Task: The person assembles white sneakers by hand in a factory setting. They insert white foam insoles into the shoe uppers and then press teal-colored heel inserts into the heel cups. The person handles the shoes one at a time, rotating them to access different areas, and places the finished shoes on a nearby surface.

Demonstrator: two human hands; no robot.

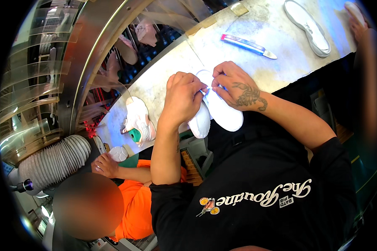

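My left hand [182, 97] and my right hand [233, 84] meet over a pair of white shoe pieces at the table's near edge. Fingers of both hands are pinched together at the upper part of the right-hand white shoe piece [227, 112], on something small and pale that I cannot make out. Beside it, partly under my left hand, lies the other white shoe piece [200, 122], its rounded end toward me. Bright light washes out their detail. Beyond my right hand lies a slim blue-and-white tool [248, 46] with a red end and a pale pointed tip.
A white sole [308, 28] lies at the table's far right, near another person's hand [357, 25]. On the left stands a pale shoe [139, 121] with green inside. A co-worker in an orange shirt [134, 209] touches a white rounded piece [118, 154]. A ribbed hose [54, 161] and machine openings lie beyond.
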